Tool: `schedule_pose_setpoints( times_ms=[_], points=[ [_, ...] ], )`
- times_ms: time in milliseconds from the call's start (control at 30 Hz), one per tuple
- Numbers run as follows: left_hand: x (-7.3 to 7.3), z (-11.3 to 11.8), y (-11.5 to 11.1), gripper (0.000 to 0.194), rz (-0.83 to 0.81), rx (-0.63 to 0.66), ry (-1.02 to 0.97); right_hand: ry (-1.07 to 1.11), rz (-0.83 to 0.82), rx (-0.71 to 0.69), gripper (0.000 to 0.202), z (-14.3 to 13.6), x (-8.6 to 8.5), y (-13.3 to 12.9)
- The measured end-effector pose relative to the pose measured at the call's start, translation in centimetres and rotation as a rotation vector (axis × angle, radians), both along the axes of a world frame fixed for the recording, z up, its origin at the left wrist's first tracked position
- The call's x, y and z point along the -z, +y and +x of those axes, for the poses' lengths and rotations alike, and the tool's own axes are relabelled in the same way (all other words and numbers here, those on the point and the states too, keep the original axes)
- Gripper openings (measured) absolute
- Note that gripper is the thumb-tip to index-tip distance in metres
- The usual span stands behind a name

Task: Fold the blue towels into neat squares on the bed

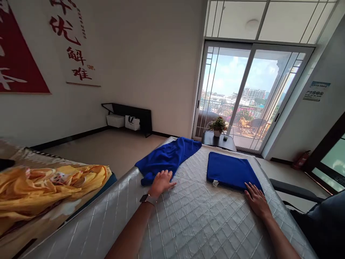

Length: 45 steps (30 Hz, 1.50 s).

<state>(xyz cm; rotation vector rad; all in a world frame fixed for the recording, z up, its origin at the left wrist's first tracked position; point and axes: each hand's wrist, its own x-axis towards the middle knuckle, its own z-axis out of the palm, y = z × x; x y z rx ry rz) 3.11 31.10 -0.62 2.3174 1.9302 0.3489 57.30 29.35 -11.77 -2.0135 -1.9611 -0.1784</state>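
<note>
My left hand [161, 182], with a watch on the wrist, rests on the near edge of a crumpled blue cloth [172, 153]. Its thumb points out to the right, apart from the fingers. To the right lies a second blue cloth [231, 169], folded into a flat rectangle with a small white tag at its near edge. My right hand [257, 201] lies flat, fingertips touching the near right corner of this folded cloth. Both cloths are on a silvery quilted mattress [199, 216].
Yellow patterned bedding [61, 183] lies on another bed at left. Beyond the mattress stands a small dark table [226, 144] with a potted plant [219, 124]. A dark chair [320, 216] is close by on the right. A black bench [132, 111] stands along the far wall.
</note>
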Motion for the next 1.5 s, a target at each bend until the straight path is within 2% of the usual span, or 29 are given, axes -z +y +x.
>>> schedule_pose_setpoints(
  times_ms=[67,133,233,400,500,600,700,767,900,1000,1100,1233,1400,1500],
  points=[
    [-0.6,-2.8,-0.4,0.019,-0.069,-0.087,0.015,-0.016,0.043,0.006,0.066,0.1,0.2,0.0],
    [-1.2,-4.2,-0.5,0.013,-0.111,-0.133,0.011,-0.054,0.099,0.031,0.065,0.0,0.1,-0.2],
    [-2.5,-4.7,-0.5,0.006,-0.111,-0.162,-0.020,-0.145,0.188,0.083,0.060,-0.5,-0.4,-0.9],
    [-5.1,-5.0,-1.2,0.017,-0.006,-0.197,-0.107,-0.268,0.290,0.165,0.048,-2.5,-2.1,-2.8],
    [-5.5,-5.1,-1.4,0.019,0.032,-0.191,-0.162,-0.251,0.344,0.166,0.046,-4.7,-2.9,-4.0],
    [-4.7,-5.4,-1.3,0.017,-0.026,-0.148,-0.210,-0.156,0.412,0.128,0.043,-8.1,-3.5,-5.4],
    [-3.1,-6.4,-0.9,0.020,-0.107,-0.160,-0.242,-0.016,0.458,0.027,0.038,-12.0,-4.3,-7.5],
    [-2.0,-7.3,-0.5,0.022,-0.086,-0.246,-0.255,0.066,0.451,-0.047,0.035,-14.3,-4.8,-9.5],
    [0.1,-9.0,0.4,0.037,0.067,-0.495,-0.270,0.163,0.377,-0.191,0.028,-18.0,-5.1,-13.8],
    [1.3,-9.6,1.0,0.042,0.135,-0.570,-0.293,0.182,0.352,-0.264,0.026,-19.9,-4.6,-16.2],
    [1.8,-9.8,1.6,0.037,0.188,-0.567,-0.312,0.193,0.352,-0.274,0.030,-20.7,-4.1,-17.1],
    [1.9,-10.1,2.2,0.032,0.256,-0.564,-0.316,0.220,0.322,-0.270,0.034,-20.6,-3.6,-16.9],
    [2.6,-10.4,2.6,0.034,0.280,-0.582,-0.311,0.274,0.292,-0.285,0.042,-20.2,-3.6,-16.9],
    [3.1,-10.4,2.8,0.032,0.276,-0.559,-0.319,0.284,0.272,-0.314,0.041,-20.4,-3.7,-17.0]
  ],
)
